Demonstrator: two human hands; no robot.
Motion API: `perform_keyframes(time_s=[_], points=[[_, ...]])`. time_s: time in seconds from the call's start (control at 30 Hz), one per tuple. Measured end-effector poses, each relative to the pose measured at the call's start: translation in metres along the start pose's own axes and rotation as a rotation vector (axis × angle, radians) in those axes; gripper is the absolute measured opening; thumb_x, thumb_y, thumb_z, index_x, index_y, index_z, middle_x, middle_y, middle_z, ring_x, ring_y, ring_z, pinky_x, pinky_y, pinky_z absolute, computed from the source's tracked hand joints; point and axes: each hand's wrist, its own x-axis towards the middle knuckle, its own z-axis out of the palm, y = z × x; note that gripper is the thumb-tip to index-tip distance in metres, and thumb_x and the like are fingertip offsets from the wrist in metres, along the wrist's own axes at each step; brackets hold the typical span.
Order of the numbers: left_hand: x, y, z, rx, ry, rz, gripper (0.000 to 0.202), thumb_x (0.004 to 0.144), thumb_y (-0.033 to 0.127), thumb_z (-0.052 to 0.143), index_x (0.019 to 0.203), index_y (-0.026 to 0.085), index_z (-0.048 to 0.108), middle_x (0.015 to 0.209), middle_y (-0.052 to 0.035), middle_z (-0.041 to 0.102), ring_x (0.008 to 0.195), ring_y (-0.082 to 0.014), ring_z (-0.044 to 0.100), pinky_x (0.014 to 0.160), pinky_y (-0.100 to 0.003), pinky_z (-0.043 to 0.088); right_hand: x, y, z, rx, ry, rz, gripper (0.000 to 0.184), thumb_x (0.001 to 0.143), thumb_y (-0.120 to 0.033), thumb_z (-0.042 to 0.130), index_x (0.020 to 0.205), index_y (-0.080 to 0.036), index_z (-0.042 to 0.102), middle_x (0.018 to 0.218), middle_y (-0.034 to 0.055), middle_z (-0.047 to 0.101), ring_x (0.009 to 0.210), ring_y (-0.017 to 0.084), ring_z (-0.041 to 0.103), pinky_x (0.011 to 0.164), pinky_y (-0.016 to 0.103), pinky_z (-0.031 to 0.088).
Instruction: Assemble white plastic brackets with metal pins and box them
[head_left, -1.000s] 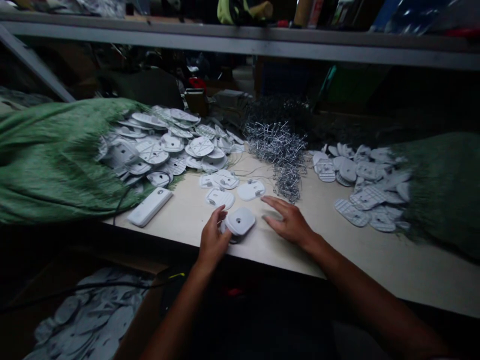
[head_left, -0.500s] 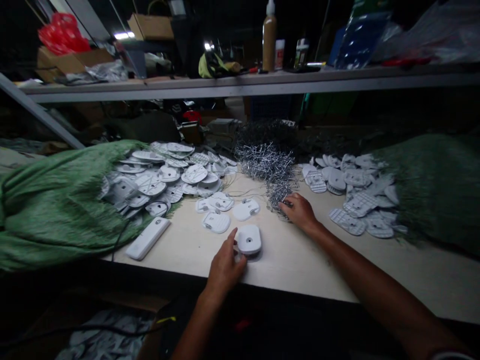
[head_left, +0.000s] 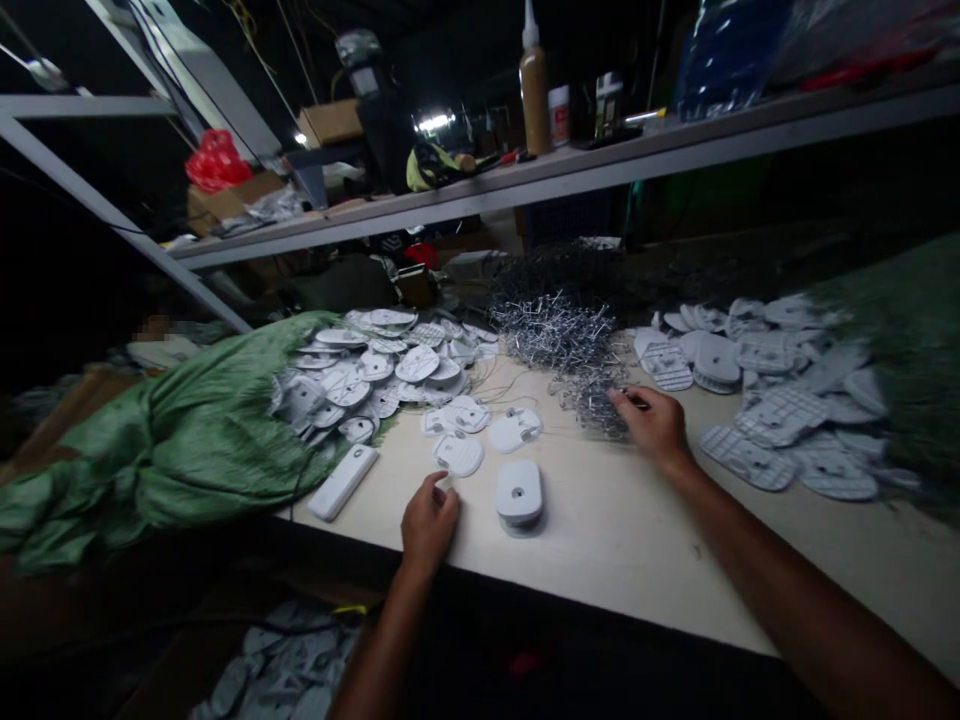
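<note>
White plate stack (head_left: pixel 518 488), between 2 hands (head_left: pixel 430 522) (head_left: pixel 657 428), nearer the left

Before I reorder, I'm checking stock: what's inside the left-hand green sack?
White rounded plates lie heaped at the open mouth of the green sack. Anything deeper inside is covered and cannot be seen.

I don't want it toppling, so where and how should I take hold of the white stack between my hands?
Probably by the near and far edges of the white stack, low enough to catch its under layers, coming from the left. It stands flat on the tabletop with its sides exposed, and your left hand is just left of it, not touching.
</note>
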Motion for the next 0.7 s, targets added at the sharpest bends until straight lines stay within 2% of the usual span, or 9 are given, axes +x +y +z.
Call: perform_keyframes(time_s=[0.13, 0.17, 0.23, 0.27, 0.3, 0.37, 0.47, 0.53, 0.7], points=[[-0.003, 0.001, 0.009, 0.027, 0.057, -0.04, 0.033, 0.095, 0.035, 0.058, 0.12, 0.021, 0.074, 0.077, -0.0001, 0.065, 0.075, -0.0213, 0.064, 0.073, -0.031, 0.044, -0.007, 0.009, -0.005, 0.048, -0.135, -0.119, 0.036, 0.091, -0.057, 0.069, 0.078, -0.024, 0.074, 0.081, 0.0082, 0.077, 0.08, 0.027, 0.07, 0.076, 0.038, 0.051], [-0.004, 0.001, 0.01, 0.027, 0.068, -0.049, 0.032, 0.095, 0.032, 0.058, 0.12, 0.021, 0.074, 0.077, 0.0001, 0.065, 0.075, -0.0208, 0.064, 0.073, -0.031, 0.044, -0.008, 0.013, -0.006, 0.046, -0.09, -0.137, 0.037, 0.092, -0.058, 0.068, 0.079, -0.025, 0.075, 0.084, 0.0089, 0.078, 0.081, 0.028, 0.072, 0.076, 0.039, 0.053], [-0.006, -0.001, 0.011, 0.021, 0.085, -0.057, 0.029, 0.094, 0.028, 0.057, 0.115, 0.02, 0.076, 0.076, 0.0002, 0.065, 0.075, -0.0196, 0.063, 0.074, -0.031, 0.045, -0.012, 0.024, -0.006, 0.025, 0.105, -0.063, 0.037, 0.092, -0.061, 0.068, 0.081, -0.026, 0.074, 0.08, 0.0086, 0.076, 0.07, 0.028, 0.07, 0.069, 0.041, 0.052], [-0.007, -0.002, 0.011, 0.016, 0.091, -0.059, 0.028, 0.093, 0.026, 0.058, 0.113, 0.02, 0.077, 0.075, 0.0002, 0.065, 0.075, -0.0193, 0.063, 0.074, -0.03, 0.044, -0.014, 0.03, -0.006, 0.012, 0.085, -0.088, 0.035, 0.092, -0.06, 0.069, 0.08, -0.028, 0.073, 0.079, 0.0088, 0.075, 0.069, 0.029, 0.07, 0.068, 0.042, 0.052], [-0.007, -0.004, 0.012, 0.01, 0.099, -0.059, 0.028, 0.093, 0.024, 0.058, 0.112, 0.02, 0.078, 0.076, 0.0003, 0.066, 0.075, -0.0189, 0.063, 0.075, -0.03, 0.044, -0.016, 0.035, -0.005, 0.008, -0.024, -0.17, 0.031, 0.093, -0.057, 0.07, 0.078, -0.029, 0.072, 0.08, 0.0093, 0.076, 0.074, 0.032, 0.072, 0.072, 0.045, 0.053], [-0.008, -0.008, 0.013, -0.008, 0.123, -0.063, 0.028, 0.092, 0.021, 0.058, 0.111, 0.02, 0.078, 0.076, 0.0003, 0.066, 0.074, -0.0183, 0.062, 0.074, -0.03, 0.043, -0.021, 0.045, -0.004, 0.038, -0.098, -0.285, 0.022, 0.094, -0.053, 0.068, 0.085, -0.034, 0.073, 0.088, 0.0106, 0.078, 0.087, 0.038, 0.076, 0.081, 0.052, 0.056], [-0.008, -0.013, 0.017, -0.047, 0.153, -0.069, 0.029, 0.09, 0.021, 0.057, 0.11, 0.018, 0.079, 0.075, 0.0002, 0.065, 0.073, -0.0182, 0.06, 0.073, -0.031, 0.042, -0.03, 0.054, -0.004, 0.042, 0.0, -0.2, 0.017, 0.095, -0.054, 0.067, 0.087, -0.039, 0.068, 0.093, 0.0101, 0.078, 0.087, 0.041, 0.077, 0.075, 0.057, 0.055], [-0.008, -0.016, 0.018, -0.075, 0.164, -0.07, 0.029, 0.09, 0.021, 0.057, 0.109, 0.018, 0.079, 0.073, 0.0004, 0.063, 0.071, -0.0184, 0.059, 0.072, -0.031, 0.041, -0.036, 0.057, -0.003, 0.057, 0.02, -0.182, 0.019, 0.094, -0.058, 0.066, 0.089, -0.039, 0.068, 0.095, 0.0097, 0.077, 0.087, 0.042, 0.076, 0.073, 0.057, 0.056], [-0.008, -0.021, 0.015, -0.145, 0.152, -0.04, 0.028, 0.087, 0.025, 0.058, 0.105, 0.016, 0.078, 0.069, -0.0001, 0.061, 0.069, -0.0189, 0.057, 0.068, -0.031, 0.041, -0.041, 0.061, 0.001, 0.076, 0.066, -0.212, 0.034, 0.096, -0.063, 0.061, 0.097, -0.031, 0.071, 0.104, 0.0111, 0.078, 0.094, 0.04, 0.077, 0.083, 0.058, 0.06]])
